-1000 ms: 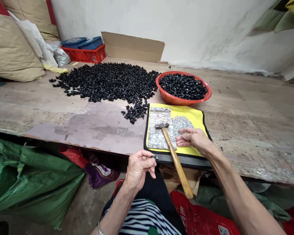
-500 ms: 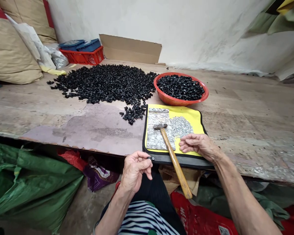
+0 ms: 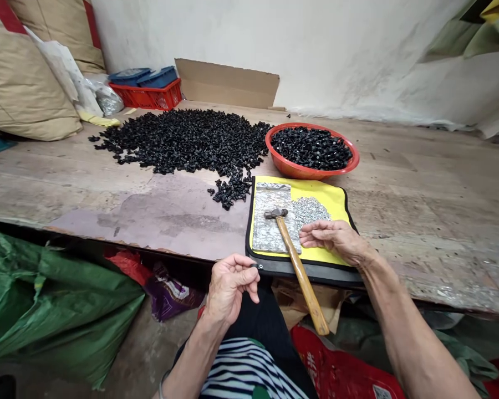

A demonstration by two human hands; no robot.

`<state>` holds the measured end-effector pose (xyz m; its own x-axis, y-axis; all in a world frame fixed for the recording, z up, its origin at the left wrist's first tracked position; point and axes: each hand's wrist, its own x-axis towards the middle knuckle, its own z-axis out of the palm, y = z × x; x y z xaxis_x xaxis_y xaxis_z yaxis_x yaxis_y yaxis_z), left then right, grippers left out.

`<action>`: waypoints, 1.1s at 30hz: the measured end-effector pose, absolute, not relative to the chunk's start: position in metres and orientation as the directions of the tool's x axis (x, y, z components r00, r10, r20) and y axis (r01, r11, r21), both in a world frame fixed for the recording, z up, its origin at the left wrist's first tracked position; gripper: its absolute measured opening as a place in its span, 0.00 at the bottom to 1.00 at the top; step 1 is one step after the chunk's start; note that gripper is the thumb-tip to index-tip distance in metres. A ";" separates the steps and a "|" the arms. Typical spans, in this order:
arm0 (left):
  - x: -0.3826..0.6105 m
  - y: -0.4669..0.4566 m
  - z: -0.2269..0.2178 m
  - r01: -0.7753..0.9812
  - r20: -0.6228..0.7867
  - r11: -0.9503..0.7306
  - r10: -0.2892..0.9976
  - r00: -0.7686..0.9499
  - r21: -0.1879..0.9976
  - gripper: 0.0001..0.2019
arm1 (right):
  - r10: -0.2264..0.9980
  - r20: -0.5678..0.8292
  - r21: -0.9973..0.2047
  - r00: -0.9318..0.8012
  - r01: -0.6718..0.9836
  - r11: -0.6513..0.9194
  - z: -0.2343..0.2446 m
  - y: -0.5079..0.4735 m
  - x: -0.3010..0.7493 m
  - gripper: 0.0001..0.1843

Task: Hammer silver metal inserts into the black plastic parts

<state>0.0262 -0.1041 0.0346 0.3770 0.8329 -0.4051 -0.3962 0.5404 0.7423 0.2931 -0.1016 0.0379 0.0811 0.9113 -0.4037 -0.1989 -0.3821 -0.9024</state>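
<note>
Left hand [image 3: 232, 289]: pinching a small black piece [image 3: 255, 266] between its fingertips
Right hand [image 3: 335, 241]: open, fingers spread over the yellow mat [image 3: 320, 191], beside the hammer [image 3: 293, 255]

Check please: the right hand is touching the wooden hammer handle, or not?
Apart. The head view shows the right hand with its fingertips short of the wooden hammer handle, yellow mat between them.

Print on red sack [image 3: 341, 363] unreadable

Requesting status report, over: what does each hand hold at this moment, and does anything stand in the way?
Left hand: pinching small black piece. Right hand: open, empty, over yellow mat. Hammer handle lying between the hands.
</note>
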 end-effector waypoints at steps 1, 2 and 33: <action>0.027 -0.104 0.034 -0.395 -0.406 0.542 0.832 0.379 0.742 0.11 | 0.910 -0.403 -0.905 0.098 -0.194 -0.379 0.037 -0.100 0.291 0.13; 0.028 -0.105 0.034 -0.395 -0.405 0.543 0.831 0.382 0.741 0.11 | 0.911 -0.394 -0.910 0.122 -0.192 -0.368 0.036 -0.098 0.289 0.13; 0.015 -0.103 0.033 -0.449 -0.389 0.519 0.851 0.353 0.727 0.10 | 0.920 -0.390 -0.913 0.034 -0.147 -0.381 0.039 -0.073 0.314 0.11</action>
<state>0.0154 -0.1026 0.0334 0.3533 0.8508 -0.3889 -0.4495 0.5190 0.7271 0.3139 -0.0727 0.0393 0.0337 0.9203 -0.3897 -0.1467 -0.3812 -0.9128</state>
